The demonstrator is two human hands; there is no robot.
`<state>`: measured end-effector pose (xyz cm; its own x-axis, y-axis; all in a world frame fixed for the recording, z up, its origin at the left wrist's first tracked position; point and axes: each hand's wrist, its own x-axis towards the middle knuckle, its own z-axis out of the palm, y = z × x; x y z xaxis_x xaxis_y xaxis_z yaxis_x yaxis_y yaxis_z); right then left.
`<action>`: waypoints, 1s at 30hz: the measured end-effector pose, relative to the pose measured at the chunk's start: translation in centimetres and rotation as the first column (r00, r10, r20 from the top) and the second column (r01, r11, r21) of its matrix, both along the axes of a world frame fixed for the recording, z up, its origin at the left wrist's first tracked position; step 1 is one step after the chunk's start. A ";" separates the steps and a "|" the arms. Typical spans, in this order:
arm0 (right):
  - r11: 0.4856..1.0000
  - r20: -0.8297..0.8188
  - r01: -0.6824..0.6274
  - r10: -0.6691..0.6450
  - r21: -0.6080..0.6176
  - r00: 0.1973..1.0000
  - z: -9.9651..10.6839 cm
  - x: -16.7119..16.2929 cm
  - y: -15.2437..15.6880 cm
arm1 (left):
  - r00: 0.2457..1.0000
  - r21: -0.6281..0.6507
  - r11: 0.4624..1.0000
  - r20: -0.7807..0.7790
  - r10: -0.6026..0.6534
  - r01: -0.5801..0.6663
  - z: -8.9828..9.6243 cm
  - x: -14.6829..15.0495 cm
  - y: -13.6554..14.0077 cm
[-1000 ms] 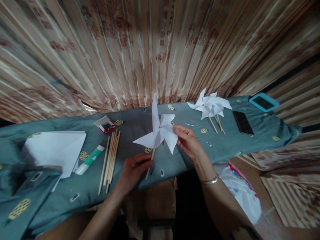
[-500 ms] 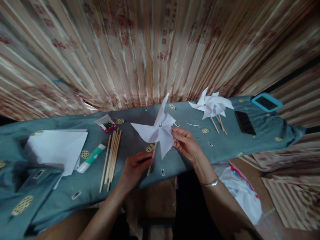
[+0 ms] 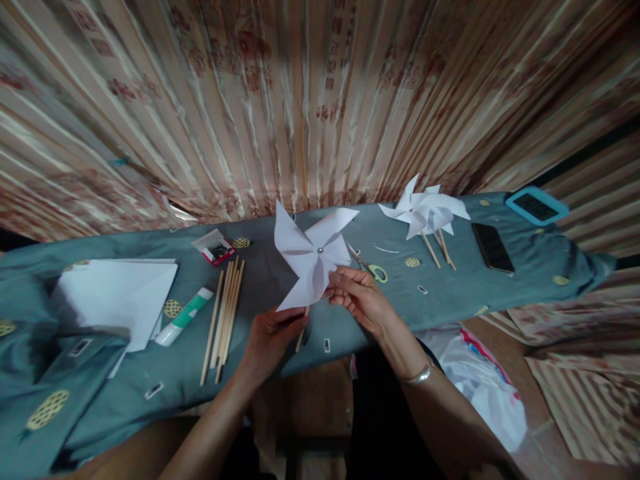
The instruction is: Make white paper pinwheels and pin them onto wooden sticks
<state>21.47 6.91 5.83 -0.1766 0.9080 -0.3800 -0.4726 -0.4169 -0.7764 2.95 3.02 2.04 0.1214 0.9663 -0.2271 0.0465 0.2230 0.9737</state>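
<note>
A white paper pinwheel [image 3: 313, 250] with a round pin at its centre is held up in front of me over the cloth-covered table [image 3: 280, 353]. My left hand [image 3: 273, 337] is closed around its wooden stick, whose lower end shows below the fingers. With thumb and fingertips, my right hand [image 3: 363, 297] pinches the edge of a lower right blade. Just behind the right hand lies a pair of scissors [image 3: 377, 273] with yellow-green handles, partly hidden.
On the left are white paper sheets [image 3: 115, 293], a glue tube [image 3: 184, 317], several wooden sticks [image 3: 227, 313] and an open box of pins [image 3: 215, 247]. Finished-looking pinwheels [image 3: 425, 210], a phone [image 3: 493, 247] and a blue-framed device [image 3: 537, 205] lie right. A plastic bag [image 3: 475, 380] sits below.
The pinwheel's blades have turned on the stick. My right hand has shifted slightly left and down along with a blade, uncovering the scissors. The left hand keeps its grip.
</note>
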 end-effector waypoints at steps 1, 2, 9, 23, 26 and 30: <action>1.000 0.012 -0.010 0.010 0.010 1.000 0.0 -0.1 0.0 | 1.000 0.010 1.000 -0.006 0.002 -0.002 0.1 0.0 0.0; 1.000 0.024 -0.020 0.020 0.022 1.000 0.0 -0.2 -0.1 | 1.000 0.023 1.000 -0.009 -0.002 0.002 0.2 0.1 0.0; 0.992 0.106 -0.115 0.110 0.043 0.988 0.1 -0.5 -0.6 | 1.000 0.062 0.998 -0.011 -0.017 0.017 0.4 -0.1 0.2; 0.900 0.228 0.290 -0.372 0.326 0.900 0.7 4.0 0.7 | 0.996 -0.058 0.997 0.086 -0.038 0.043 0.9 -0.3 0.0; 0.960 0.173 0.194 -0.230 0.203 0.958 0.3 3.5 1.2 | 0.994 -0.067 0.995 0.092 -0.066 0.072 0.9 -0.2 -0.1; 0.981 0.116 0.142 -0.157 0.131 0.981 0.4 2.8 1.1 | 0.994 -0.080 0.993 0.066 -0.086 0.091 0.9 -0.2 -0.1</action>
<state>24.29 8.02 6.21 0.0068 0.9612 -0.2757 -0.4181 -0.2477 -0.8740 2.73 2.89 2.91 0.2221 0.9292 -0.2955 0.0098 0.3009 0.9536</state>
